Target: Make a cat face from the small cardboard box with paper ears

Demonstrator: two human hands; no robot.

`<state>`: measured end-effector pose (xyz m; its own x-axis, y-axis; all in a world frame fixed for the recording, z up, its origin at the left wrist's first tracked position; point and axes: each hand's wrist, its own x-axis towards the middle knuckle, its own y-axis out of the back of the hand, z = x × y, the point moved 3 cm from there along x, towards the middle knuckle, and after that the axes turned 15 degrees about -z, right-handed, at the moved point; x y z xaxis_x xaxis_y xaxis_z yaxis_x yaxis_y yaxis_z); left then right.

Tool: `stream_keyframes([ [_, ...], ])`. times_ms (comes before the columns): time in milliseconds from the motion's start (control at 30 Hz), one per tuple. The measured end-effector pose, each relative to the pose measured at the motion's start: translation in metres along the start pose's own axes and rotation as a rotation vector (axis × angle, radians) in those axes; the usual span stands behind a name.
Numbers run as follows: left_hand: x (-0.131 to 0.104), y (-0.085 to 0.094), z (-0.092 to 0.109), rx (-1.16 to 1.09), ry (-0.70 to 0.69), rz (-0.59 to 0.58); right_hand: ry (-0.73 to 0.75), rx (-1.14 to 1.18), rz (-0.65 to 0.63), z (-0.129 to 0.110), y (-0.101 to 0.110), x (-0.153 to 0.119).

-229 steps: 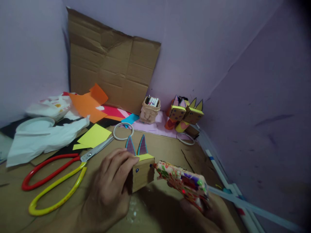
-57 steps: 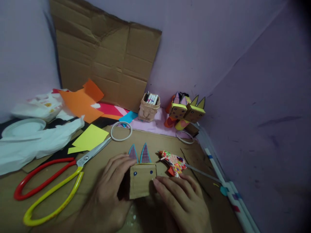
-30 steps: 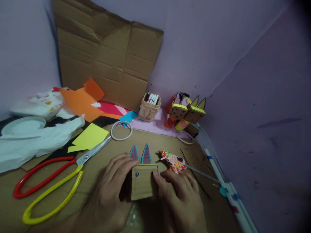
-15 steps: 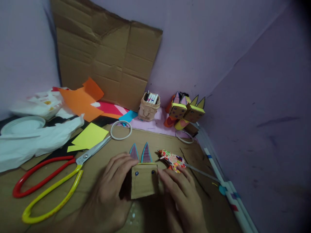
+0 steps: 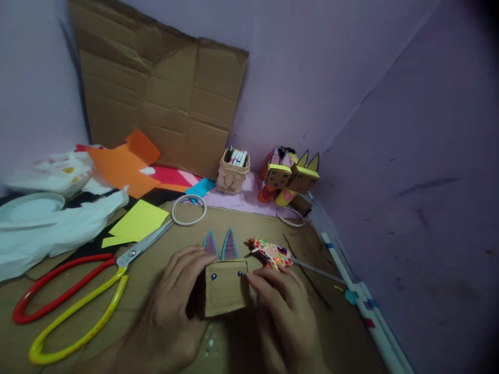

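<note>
A small cardboard animal head [image 5: 226, 298] with two dark eyes faces me at the lower middle. Its two pointed purple ears [image 5: 230, 245], edged in blue, stand up from the top. My left hand [image 5: 177, 301] is closed round its left side, fingertips by the left ear and thumb hidden behind the box. At the right edge, my right hand [image 5: 286, 306] grips the head with curled fingers, a fingertip beside the right eye. Just beyond the right hand lies a hot glue gun [image 5: 270, 251] with a flowery pattern, its glue stick trailing right.
Large scissors [image 5: 120, 262] with red and yellow handles lie left. Yellow paper [image 5: 139, 221], orange paper [image 5: 127, 163] and white plastic bags [image 5: 74, 228] are behind. A marker holder [image 5: 233, 174], tape ring [image 5: 189, 210] and two finished animal figures [image 5: 292, 176] stand at the back.
The whole view has shifted slightly, so everything sits a little further left. The right fingers have moved a little at the head's right edge. Both hands stay on the head.
</note>
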<state>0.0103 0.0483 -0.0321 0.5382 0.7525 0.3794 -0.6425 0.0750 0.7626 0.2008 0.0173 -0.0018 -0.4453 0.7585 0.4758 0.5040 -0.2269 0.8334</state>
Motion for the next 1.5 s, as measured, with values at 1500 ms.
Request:
stream_keyframes([
  [1500, -0.002, 0.0, 0.003, 0.014, 0.012, -0.001, 0.042, -0.087, 0.055, -0.004, 0.005, -0.002],
])
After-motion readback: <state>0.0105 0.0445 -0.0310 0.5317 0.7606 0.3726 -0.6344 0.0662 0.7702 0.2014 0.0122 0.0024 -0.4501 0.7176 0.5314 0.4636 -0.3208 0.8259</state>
